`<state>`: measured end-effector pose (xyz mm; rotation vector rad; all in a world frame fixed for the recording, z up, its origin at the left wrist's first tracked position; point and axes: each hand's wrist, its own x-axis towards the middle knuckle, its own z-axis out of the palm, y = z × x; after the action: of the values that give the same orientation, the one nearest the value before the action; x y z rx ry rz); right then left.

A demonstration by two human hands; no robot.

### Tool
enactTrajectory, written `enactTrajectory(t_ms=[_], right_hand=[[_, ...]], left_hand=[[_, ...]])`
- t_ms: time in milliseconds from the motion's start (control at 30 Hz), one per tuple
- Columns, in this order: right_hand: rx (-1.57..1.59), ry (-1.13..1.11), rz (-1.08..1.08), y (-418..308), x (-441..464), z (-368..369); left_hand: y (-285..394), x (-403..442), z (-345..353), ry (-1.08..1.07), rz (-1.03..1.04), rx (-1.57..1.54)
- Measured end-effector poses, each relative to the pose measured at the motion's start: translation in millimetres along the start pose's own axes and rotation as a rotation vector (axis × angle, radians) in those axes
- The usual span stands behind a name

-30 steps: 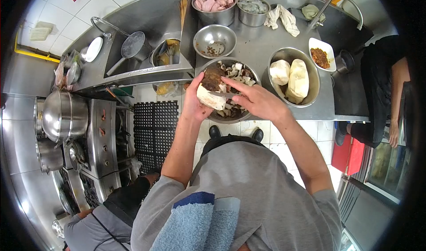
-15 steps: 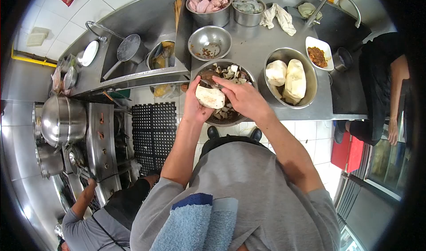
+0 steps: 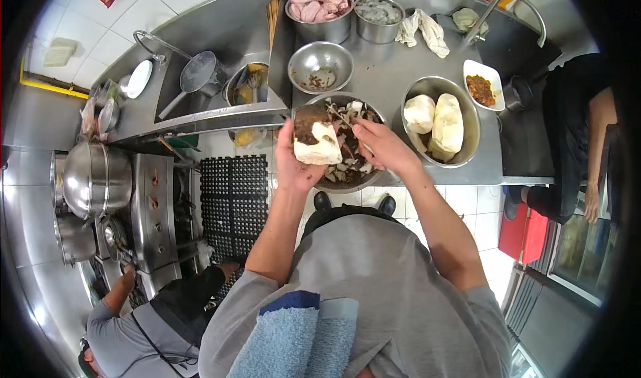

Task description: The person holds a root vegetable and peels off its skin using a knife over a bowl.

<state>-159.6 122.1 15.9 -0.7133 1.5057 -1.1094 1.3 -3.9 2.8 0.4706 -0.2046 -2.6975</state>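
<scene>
Over the steel bowl (image 3: pixel 344 187) of brown and white peelings (image 3: pixel 347 168), find one thick, part-peeled root (image 3: pixel 319 145), clasped around its side and lower end by the left hand (image 3: pixel 295 167), with the right hand (image 3: pixel 385 145) closed around a slim knife (image 3: pixel 343 119) and blade contact impossible to confirm. Treat as probably dense, stiff and fairly heavy, little prone to crushing, but likely slick on pale pared flesh. Take hold by the rough brown skin or broad flank, well clear of the edge.
</scene>
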Motion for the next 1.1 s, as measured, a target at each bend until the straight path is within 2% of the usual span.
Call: enactTrajectory(t_ms=[100,133,167,267,300,400,533,600,700,800,900,1000,1033,1100], right_hand=[[0.041,0.022,0.013,-4,-9,8],[0.045,0.054,-0.023,-4,-11,13],[0.047,0.088,-0.059,-6,-11,21],[0.023,0.116,-0.159,-11,-13,20],[0.017,0.14,-0.183,-9,-10,20],[-0.049,0.162,-0.216,-8,-6,15],[-0.106,0.162,-0.247,-6,-1,12],[-0.094,0.203,-0.239,-10,-3,17],[-0.405,0.307,-0.271,-14,-6,13],[-0.513,0.351,-0.336,-22,-21,17],[-0.635,0.327,-0.526,-19,-31,25],[-0.663,0.22,-0.519,-26,-46,35],[-0.677,0.24,-0.631,-17,-45,36],[-0.725,0.22,-0.628,-14,-49,37]], left_hand=[[-5,-1,-9,-0.078,0.047,-0.031],[-8,1,-14,-0.119,0.052,-0.033],[-12,4,-18,-0.049,0.104,-0.034],[-15,14,-33,-0.161,0.11,-0.117],[-16,13,-28,-0.171,0.136,-0.001],[-15,1,-12,-0.037,0.099,-0.099],[-12,-1,-20,-0.141,-0.009,-0.131],[-11,0,-21,-0.119,-0.057,-0.113],[-15,-7,-14,-0.043,-0.042,-0.114],[-16,-8,-11,-0.104,-0.035,-0.107],[-13,-6,-17,-0.225,0.031,0.032],[-10,-1,-17,-0.098,0.061,0.016],[-7,0,-16,0.034,0.071,0.068],[-9,3,-3,0.095,0.042,0.018]])
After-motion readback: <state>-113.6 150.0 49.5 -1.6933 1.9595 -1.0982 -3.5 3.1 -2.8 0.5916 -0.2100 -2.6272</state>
